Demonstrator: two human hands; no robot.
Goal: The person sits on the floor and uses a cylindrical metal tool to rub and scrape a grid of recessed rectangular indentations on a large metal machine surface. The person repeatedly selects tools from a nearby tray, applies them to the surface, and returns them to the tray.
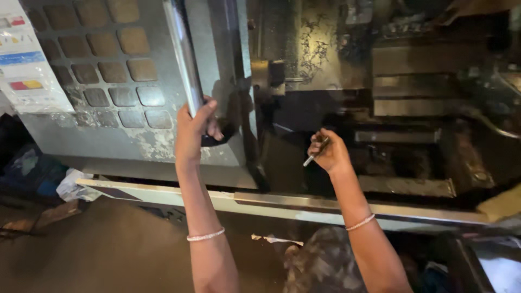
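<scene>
1. two thin bead bracelets, one on each of my forearms, nearest to me, below the machine door (135, 81).
2. metal rail (260, 202), pale, running along the foot of the machine door, crossing behind both my arms.
3. my left hand (194, 130), wrapped closed around the lower end of the door handle (184, 54), a shiny upright bar on the right edge of the machine door.
4. my right hand (331, 153), right of the machine door, in the dark opening, fingers pinched on a small slim tool (316, 152), pale at its tip.
5. grid of worn square pads (116, 70), on the machine door face, left of the handle.
6. stepped metal blocks (418, 81), far right of the machine door, deep inside.
</scene>
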